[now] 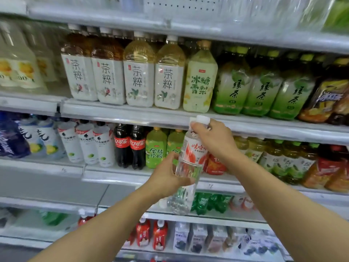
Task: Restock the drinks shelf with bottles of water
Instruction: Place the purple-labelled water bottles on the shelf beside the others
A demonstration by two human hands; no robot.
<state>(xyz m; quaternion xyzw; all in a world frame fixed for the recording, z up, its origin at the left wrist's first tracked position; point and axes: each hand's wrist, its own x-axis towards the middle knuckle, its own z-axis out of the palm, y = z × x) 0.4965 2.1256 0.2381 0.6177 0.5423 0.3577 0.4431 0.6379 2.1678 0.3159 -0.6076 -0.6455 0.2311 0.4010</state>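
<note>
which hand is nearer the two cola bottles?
Left. The left hand grips the lower body of the water bottle, just right of the cola bottles and slightly lower. The right hand holds the bottle's neck, farther right.

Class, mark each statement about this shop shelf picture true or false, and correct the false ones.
1. Both hands hold the water bottle. True.
2. The water bottle's cap is off. False: a white cap is on it, above the right hand.
3. The left hand grips the bottle's lower body. True.
4. The two cola bottles stand on the top shelf. False: they stand on a lower shelf, left of the water bottle.
5. The water bottle already stands on a shelf. False: it is held in front of the shelves, tilted.
</note>
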